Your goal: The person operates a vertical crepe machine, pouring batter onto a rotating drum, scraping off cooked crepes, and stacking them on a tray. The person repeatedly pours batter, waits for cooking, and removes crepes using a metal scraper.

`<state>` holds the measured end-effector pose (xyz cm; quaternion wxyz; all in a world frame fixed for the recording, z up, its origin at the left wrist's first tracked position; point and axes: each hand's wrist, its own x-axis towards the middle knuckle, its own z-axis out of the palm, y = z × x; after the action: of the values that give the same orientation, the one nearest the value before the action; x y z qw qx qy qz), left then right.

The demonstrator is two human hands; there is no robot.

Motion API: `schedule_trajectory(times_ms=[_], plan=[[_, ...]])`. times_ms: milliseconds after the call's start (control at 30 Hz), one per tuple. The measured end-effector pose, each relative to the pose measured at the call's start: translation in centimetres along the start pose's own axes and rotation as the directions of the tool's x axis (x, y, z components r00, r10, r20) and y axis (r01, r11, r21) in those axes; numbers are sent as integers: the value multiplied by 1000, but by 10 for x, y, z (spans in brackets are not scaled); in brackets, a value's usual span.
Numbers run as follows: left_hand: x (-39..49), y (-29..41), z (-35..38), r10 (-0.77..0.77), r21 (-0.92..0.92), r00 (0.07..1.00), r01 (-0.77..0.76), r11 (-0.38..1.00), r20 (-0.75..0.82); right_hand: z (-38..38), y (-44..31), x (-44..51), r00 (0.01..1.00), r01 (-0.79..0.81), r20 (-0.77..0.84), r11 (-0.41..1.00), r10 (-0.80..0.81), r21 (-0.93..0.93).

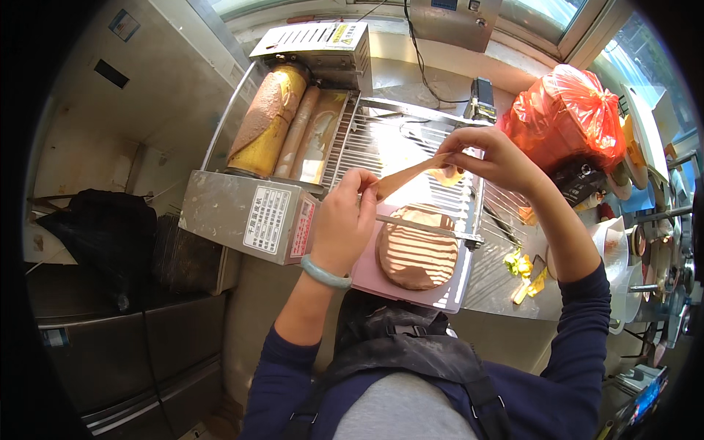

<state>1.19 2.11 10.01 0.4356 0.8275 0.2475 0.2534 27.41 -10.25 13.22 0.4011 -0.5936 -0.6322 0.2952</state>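
Note:
Between both hands a thin brown strip of crepe (407,177) is stretched above a wire conveyor rack (366,144). My left hand (347,217), with a pale green bangle at the wrist, pinches its lower left end. My right hand (489,157) grips the upper right end between thumb and fingers. Below the hands, a round stack of brown crepes (417,253) rests on a pink board (368,280), striped by shadows. A metal bar of the rack crosses over the stack. A pale yellow scrap (446,177) lies on the rack under my right hand.
Left of the rack is a crepe machine's yellow drum (269,121), partly coated in brown batter, with a metal housing (247,214) in front. A red plastic bag (566,118) stands at the right. Yellow and green scraps (525,275) lie on the metal table (489,300). A black cable (421,60) hangs behind.

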Motion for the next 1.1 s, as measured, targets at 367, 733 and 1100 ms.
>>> schedule_trajectory(times_ms=[367, 733, 1100], plan=[[1, 30, -5, 35, -544, 770, 418, 728, 637, 18, -60, -136, 827, -485, 42, 673, 561, 558], [-77, -23, 19, -36, -209, 589, 343, 915, 807, 128, -28, -221, 657, -604, 142, 404, 741, 687], [-54, -65, 29, 252, -119, 855, -223, 968, 453, 155, 21, -186, 788, -344, -499, 930, 359, 127]])
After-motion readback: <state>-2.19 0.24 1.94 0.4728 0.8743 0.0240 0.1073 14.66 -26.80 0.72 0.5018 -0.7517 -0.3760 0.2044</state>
